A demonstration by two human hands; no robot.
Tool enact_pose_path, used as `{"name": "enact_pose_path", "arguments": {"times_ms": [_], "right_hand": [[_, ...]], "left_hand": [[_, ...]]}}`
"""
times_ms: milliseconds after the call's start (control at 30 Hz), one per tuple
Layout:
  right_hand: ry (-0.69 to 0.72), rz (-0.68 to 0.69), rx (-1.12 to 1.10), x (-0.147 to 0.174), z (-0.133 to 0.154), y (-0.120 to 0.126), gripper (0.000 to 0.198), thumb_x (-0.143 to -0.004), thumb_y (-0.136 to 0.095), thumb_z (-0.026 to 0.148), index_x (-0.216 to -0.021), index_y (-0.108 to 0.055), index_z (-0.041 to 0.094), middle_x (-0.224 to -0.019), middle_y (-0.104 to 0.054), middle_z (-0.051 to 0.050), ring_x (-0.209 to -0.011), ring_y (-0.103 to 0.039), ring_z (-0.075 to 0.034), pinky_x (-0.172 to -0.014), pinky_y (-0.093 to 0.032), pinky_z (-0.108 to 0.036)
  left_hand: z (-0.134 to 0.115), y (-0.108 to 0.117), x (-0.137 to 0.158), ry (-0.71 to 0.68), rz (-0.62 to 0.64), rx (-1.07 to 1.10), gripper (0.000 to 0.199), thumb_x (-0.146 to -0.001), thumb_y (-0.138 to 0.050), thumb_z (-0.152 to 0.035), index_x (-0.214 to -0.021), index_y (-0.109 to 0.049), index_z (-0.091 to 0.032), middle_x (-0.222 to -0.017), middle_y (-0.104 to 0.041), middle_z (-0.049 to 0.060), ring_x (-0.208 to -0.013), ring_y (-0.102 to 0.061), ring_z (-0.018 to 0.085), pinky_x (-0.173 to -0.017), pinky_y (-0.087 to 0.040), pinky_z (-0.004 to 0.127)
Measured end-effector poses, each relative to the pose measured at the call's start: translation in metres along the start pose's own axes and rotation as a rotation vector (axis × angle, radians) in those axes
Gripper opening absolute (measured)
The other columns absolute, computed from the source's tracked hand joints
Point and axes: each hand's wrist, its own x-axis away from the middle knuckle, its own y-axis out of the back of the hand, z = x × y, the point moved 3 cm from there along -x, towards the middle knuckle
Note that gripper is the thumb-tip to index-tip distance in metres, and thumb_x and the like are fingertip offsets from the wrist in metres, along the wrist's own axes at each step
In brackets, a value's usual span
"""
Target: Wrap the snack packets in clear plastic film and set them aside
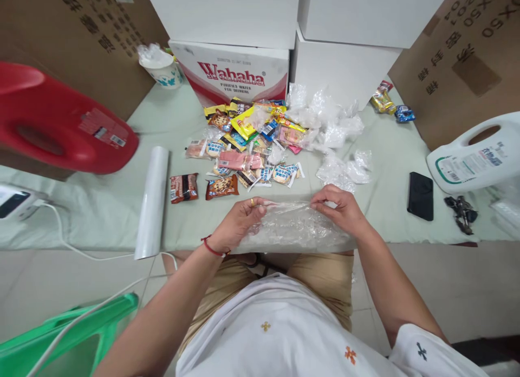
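Between my two hands a sheet of clear plastic film [300,225] is stretched along its far edge, its near part lying over the table's front edge. My left hand [247,217] pinches the left end of that edge. The right end is pinched by my right hand [339,206]. Just beyond the film lies a pile of wrapped snacks [247,136]. Two brown cookie packets, one a chocolate-chip cookie packet [222,187], are close to my left hand. Crumpled clear plastic bundles [345,168] rest past my right hand; their contents I cannot make out.
At left are a roll of plastic film [152,203], a red jug [69,122] and a white cable [60,231]. A black phone [420,196], dark clip [462,213] and white detergent jug [479,152] lie right. A Wahaha box [239,73] and paper cup [160,68] stand behind.
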Motion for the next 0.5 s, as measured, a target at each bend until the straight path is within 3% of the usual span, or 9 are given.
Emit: {"name": "enact_pose_path", "arguments": {"times_ms": [133, 200, 300, 367, 433, 500], "right_hand": [[-0.005, 0.044, 0.008, 0.002, -0.002, 0.004, 0.02, -0.095, -0.066, 0.044, -0.094, -0.077, 0.027, -0.085, -0.068, -0.005, -0.086, -0.062, -0.022, -0.085, -0.05, -0.039], [-0.001, -0.002, 0.029, 0.003, 0.0, 0.007, 0.02, -0.095, -0.066, 0.044, -0.095, -0.077, 0.027, -0.09, -0.069, -0.006, -0.089, -0.062, -0.022, -0.086, -0.05, -0.039], [-0.04, -0.244, 0.085, 0.009, 0.013, 0.012, 0.021, -0.094, -0.066, 0.044, -0.099, -0.074, 0.026, -0.101, -0.066, -0.007, -0.088, -0.06, -0.021, -0.084, -0.05, -0.037], [-0.134, -0.395, 0.033, 0.018, 0.027, 0.008, 0.022, -0.095, -0.065, 0.045, -0.1, -0.072, 0.025, -0.095, -0.063, -0.005, -0.078, -0.056, -0.018, -0.075, -0.048, -0.033], [-0.265, -0.371, -0.149, 0.023, 0.039, -0.009, 0.029, -0.096, -0.062, 0.052, -0.096, -0.068, 0.024, -0.082, -0.058, -0.002, -0.067, -0.05, -0.015, -0.063, -0.044, -0.029], [-0.372, -0.236, -0.368, 0.024, 0.048, -0.036, 0.039, -0.095, -0.059, 0.062, -0.094, -0.065, 0.023, -0.076, -0.056, 0.0, -0.061, -0.045, -0.013, -0.055, -0.038, -0.027]], "left_hand": [[0.003, -0.001, -0.001, 0.022, -0.111, 0.103, 0.055, -0.065, -0.083, -0.069, -0.078, -0.065, -0.019, -0.061, -0.048, -0.005, -0.044, -0.035, 0.006, -0.037, -0.031, 0.02], [0.005, -0.003, -0.002, -0.006, -0.139, 0.102, 0.052, -0.066, -0.085, -0.064, -0.076, -0.059, -0.02, -0.065, -0.05, -0.005, -0.046, -0.035, 0.006, -0.038, -0.032, 0.019], [0.007, -0.005, -0.001, -0.136, -0.224, 0.033, 0.049, -0.076, -0.078, -0.064, -0.078, -0.055, -0.021, -0.063, -0.043, -0.007, -0.046, -0.032, 0.007, -0.041, -0.032, 0.02], [0.005, -0.011, 0.004, -0.261, -0.298, -0.1, 0.044, -0.087, -0.067, -0.064, -0.079, -0.054, -0.022, -0.062, -0.042, -0.007, -0.049, -0.035, 0.009, -0.046, -0.034, 0.022], [0.002, -0.02, 0.012, -0.37, -0.356, -0.282, 0.04, -0.096, -0.057, -0.058, -0.08, -0.053, -0.022, -0.062, -0.044, -0.006, -0.053, -0.04, 0.011, -0.052, -0.036, 0.024], [0.002, -0.031, 0.019, -0.439, -0.386, -0.44, 0.034, -0.101, -0.05, -0.051, -0.082, -0.054, -0.023, -0.061, -0.045, -0.005, -0.054, -0.042, 0.012, -0.055, -0.035, 0.025]]}}
